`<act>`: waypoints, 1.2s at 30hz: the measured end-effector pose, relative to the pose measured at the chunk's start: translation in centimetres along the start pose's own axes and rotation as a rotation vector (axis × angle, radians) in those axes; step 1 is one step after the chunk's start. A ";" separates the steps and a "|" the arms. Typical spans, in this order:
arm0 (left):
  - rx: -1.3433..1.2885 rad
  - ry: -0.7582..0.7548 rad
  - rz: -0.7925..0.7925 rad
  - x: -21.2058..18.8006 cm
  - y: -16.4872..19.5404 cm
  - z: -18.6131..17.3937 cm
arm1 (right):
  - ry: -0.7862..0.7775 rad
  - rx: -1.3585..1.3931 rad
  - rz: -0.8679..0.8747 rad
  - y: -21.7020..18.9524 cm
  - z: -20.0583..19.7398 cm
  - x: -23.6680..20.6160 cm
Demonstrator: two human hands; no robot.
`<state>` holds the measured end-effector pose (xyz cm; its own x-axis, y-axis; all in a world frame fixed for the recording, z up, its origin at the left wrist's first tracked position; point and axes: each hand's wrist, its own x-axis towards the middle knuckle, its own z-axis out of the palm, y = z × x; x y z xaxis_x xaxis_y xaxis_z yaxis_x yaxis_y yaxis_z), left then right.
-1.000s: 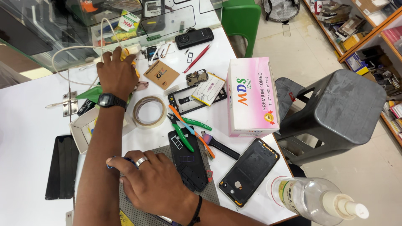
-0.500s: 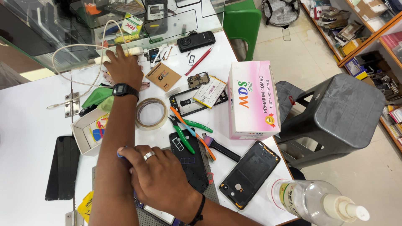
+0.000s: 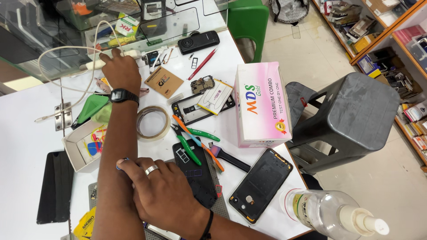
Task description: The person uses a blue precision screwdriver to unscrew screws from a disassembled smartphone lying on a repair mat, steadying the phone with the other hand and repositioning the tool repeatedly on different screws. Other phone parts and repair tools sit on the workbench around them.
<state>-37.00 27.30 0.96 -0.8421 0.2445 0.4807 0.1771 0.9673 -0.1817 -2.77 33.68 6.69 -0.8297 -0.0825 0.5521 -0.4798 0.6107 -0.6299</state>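
The left hand point(image 3: 119, 69) is reaching toward the table's point(image 3: 26, 133) far edge, fingers closing down on a white adapter point(image 3: 129, 54) whose cable point(image 3: 66, 50) is looping off to the left. The adapter is lying directly under the fingertips, just short of the glass case point(image 3: 89, 18). The right hand point(image 3: 167, 193) is resting near the table's near edge, fingers together and pressing flat on a grey mat point(image 3: 218, 204); whether it is gripping anything cannot be told. A black phone point(image 3: 195, 175) is lying just right of that hand, touching green cutters point(image 3: 187, 149). A tape roll point(image 3: 152, 122) is lying between the hands.
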 end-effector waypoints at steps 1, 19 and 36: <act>-0.008 0.018 0.004 -0.1 -0.1 0.0 | -0.001 0.001 0.003 0.0 0.1 0.0; -0.094 0.078 -0.032 0.0 -0.4 1.2 | 0.010 0.012 0.002 -0.3 0.7 0.3; -0.284 -0.148 0.132 -4.9 -3.8 -3.9 | -0.005 -0.046 -0.025 -2.6 1.0 -0.6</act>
<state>-31.54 22.65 2.65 -0.8637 0.3761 0.3356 0.4062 0.9135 0.0217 -1.30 31.35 7.51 -0.8192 -0.1014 0.5645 -0.4865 0.6441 -0.5903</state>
